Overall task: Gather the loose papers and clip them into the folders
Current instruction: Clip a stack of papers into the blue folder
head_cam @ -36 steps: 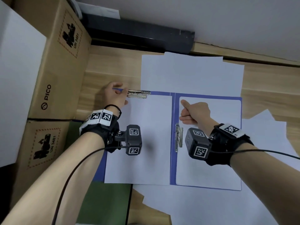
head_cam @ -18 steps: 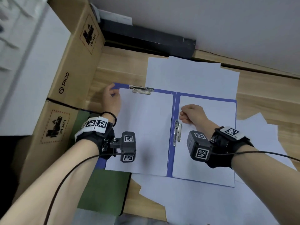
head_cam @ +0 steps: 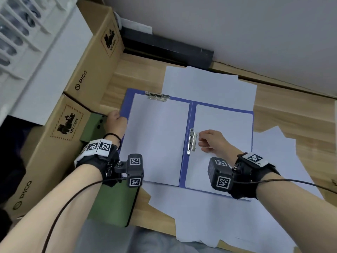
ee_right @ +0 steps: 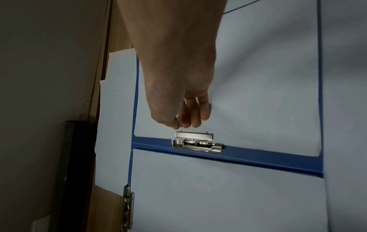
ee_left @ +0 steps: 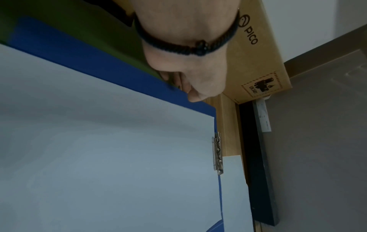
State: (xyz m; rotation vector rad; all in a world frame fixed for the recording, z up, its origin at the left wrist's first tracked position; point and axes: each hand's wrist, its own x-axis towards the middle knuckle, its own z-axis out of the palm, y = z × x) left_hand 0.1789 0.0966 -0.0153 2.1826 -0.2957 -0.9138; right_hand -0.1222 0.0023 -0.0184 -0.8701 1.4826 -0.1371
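1. Head view, blue folder (head_cam: 188, 143): lies open and flat on the wooden worktop (head_cam: 291, 114), spine toward the person.
2. Left leaf: one white sheet (head_cam: 156, 139) sits under the top clip (head_cam: 157, 96), which lies flat on the sheet's upper edge. Judged clipped.
3. Right leaf: a second sheet (head_cam: 226, 128) lies with its inner edge at the spine clip (head_cam: 191, 141). In the right wrist view the clip's plate covers that edge; whether it is fully latched cannot be told for certain.
4. Left hand (head_cam: 116, 121): fingers curled round the outer left edge of the folder, thumb on top of the cover, the rest apparently underneath. Judged ready to lift the cover shut.
5. Right hand (head_cam: 211, 141): loosely curled, resting on the right sheet just beside the spine clip, gripping nothing.
6. Loose papers (head_cam: 228, 212): several sheets spread on the worktop under and around the folder, at the far side, the right and the near edge. Not gathered.
7. Green folder (head_cam: 113, 203): closed, partly under the blue one at the left. No paper seen in it.
8. Cardboard boxes (head_cam: 76, 99): stacked at the left, not part of the work.
9. Progress: first folder filled on both leaves; closing it, collecting the remaining sheets and filling the green folder are left.
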